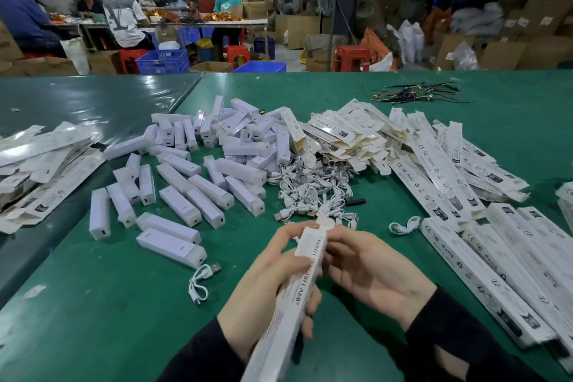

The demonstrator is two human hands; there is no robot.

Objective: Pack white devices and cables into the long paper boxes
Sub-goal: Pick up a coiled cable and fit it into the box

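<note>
While both hands' fingers (280, 260) clasp a long box (291, 304), loose cables (313, 192) lie just ahead.

Both arms, in dark sleeves, rise from the frame's bottom edge. The left hand (266, 285) has its fingers curled in a grip; the right hand (372, 273), at lower centre, pinches with its fingers (333, 240).

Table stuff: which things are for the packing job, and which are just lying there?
For the job:
long paper box, held by left hand and right hand
white devices
white cables
flat boxes
packed boxes

Just lying about:
coloured wires
small black piece
blue crates
red stools
</note>
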